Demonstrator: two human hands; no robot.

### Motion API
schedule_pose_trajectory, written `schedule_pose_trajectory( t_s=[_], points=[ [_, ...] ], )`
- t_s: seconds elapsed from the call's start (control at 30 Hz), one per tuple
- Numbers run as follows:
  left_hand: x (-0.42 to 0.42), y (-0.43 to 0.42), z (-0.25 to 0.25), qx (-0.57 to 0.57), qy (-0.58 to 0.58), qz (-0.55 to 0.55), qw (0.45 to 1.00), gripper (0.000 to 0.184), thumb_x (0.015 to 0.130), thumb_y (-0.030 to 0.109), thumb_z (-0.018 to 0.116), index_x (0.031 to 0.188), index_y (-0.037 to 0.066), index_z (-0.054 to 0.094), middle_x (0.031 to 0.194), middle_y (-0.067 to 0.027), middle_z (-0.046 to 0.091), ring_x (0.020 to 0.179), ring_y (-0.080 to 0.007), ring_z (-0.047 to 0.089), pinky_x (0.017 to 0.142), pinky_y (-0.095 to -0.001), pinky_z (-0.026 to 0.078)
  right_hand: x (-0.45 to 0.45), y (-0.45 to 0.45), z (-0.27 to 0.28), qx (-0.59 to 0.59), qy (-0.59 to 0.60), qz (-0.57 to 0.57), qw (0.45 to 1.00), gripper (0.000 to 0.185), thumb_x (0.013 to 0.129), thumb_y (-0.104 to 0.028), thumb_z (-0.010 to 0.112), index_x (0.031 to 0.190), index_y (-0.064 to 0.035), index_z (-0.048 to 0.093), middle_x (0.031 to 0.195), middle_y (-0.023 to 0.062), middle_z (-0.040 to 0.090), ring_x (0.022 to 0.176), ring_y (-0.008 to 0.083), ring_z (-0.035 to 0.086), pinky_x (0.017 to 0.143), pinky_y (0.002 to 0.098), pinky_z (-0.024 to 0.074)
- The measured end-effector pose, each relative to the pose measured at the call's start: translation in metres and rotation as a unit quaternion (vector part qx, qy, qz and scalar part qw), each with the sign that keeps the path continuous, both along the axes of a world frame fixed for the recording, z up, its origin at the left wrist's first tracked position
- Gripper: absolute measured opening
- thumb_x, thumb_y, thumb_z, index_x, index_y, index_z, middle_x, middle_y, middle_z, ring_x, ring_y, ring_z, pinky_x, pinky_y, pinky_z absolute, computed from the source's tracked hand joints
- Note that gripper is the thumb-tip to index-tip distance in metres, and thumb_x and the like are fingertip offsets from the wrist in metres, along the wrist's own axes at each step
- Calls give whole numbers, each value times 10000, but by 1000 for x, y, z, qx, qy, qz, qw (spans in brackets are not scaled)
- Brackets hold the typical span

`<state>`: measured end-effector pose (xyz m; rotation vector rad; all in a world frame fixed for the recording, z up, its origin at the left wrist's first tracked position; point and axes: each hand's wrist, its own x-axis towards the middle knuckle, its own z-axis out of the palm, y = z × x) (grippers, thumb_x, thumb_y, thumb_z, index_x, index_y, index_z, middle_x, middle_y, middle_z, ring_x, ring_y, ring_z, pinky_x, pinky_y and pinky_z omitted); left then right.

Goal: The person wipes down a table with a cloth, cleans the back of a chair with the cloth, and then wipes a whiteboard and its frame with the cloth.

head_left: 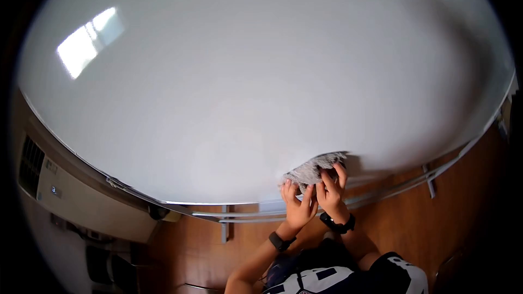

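Observation:
Both of my hands grip a grey, shaggy cloth [308, 172] at the lower edge of a large whiteboard [234, 87]. My left hand [298, 206] has its fingers on the cloth's lower left part. On the right part, my right hand [332, 191] holds it with bent fingers. The cloth lies bunched along a slant, its right end higher, and it appears to touch the board. Part of its underside is hidden behind my fingers. A dark band is on each of my wrists.
The board's metal frame [261, 216] runs below my hands, with stand parts [224, 231] under it. A pale air conditioner [87, 196] stands at the left. Wooden flooring [185, 250] lies below, and a dark chair [109, 267] is at the lower left.

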<state>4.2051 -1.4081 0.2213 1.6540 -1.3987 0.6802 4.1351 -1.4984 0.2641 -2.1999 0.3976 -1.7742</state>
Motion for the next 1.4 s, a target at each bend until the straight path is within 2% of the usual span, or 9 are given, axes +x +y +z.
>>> schedule_pose_trajectory(
  t_s=[0.3,0.47,0.57,0.8,0.93,1.03,1.07,1.13,1.4],
  points=[
    [-104,-118,18,-41,-59,-53,996,370,684,209,699,1049,214,641,1008,-78,432,1058,-283,401,903,-425,279,-113,-114,-33,-4,-48,-155,987,362,848,-154,509,1137,63,521,1258,260,443,1133,453,421,955,537,320],
    [-137,-155,3,0,-31,-153,988,392,704,182,663,1093,192,615,1055,-87,442,1069,-299,422,860,-446,314,-170,-147,-43,6,49,-175,983,408,890,-71,443,1274,53,378,1355,217,377,1264,419,309,1017,485,264],
    [-151,-180,-21,-40,-41,-177,983,382,744,144,594,1124,177,586,1138,-101,444,1140,-305,412,885,-461,310,-188,-149,-58,152,38,-149,976,437,925,-85,405,1328,56,309,1425,219,250,1306,356,264,1061,424,216],
    [-120,-174,-2,-37,-73,-239,968,339,800,141,524,1135,185,557,1202,-66,475,1210,-245,400,952,-409,347,-188,-146,-67,329,0,52,943,643,953,-320,283,1422,-1,-19,1474,221,47,1358,319,131,1081,414,160],
    [-107,-155,25,-47,-68,-228,970,351,794,143,550,1143,184,545,1184,-64,482,1199,-250,417,957,-422,363,-159,-133,-58,319,-102,58,940,601,963,-301,291,1431,-21,37,1438,204,176,1276,298,287,1045,391,238],
    [-97,-125,66,-76,9,-230,970,365,752,102,598,1112,134,551,1134,-79,488,1140,-267,462,921,-424,373,-134,-125,-35,231,-78,61,968,695,906,-308,330,1421,7,-15,1473,231,20,1359,339,117,1078,456,161],
    [-86,-111,79,-86,40,-231,968,365,740,86,597,1101,122,554,1120,-80,489,1119,-270,474,908,-421,377,-117,-117,-24,224,-126,53,965,607,949,-267,332,1431,-21,58,1433,201,176,1254,304,309,1029,394,264],
    [-65,-79,113,-137,93,-225,960,338,732,22,542,1065,78,557,1058,-92,496,1011,-281,506,860,-408,386,-93,-100,-9,211,-104,35,971,626,935,-268,366,1429,-17,73,1444,213,134,1279,325,247,1038,424,221],
    [-10,67,258,-211,275,-568,746,128,840,33,465,808,35,589,878,-111,510,840,-250,505,802,-374,371,30,8,63,34,-23,-21,999,697,889,-292,441,1417,8,99,1458,254,4,1327,410,16,1035,548,53]
  ],
)
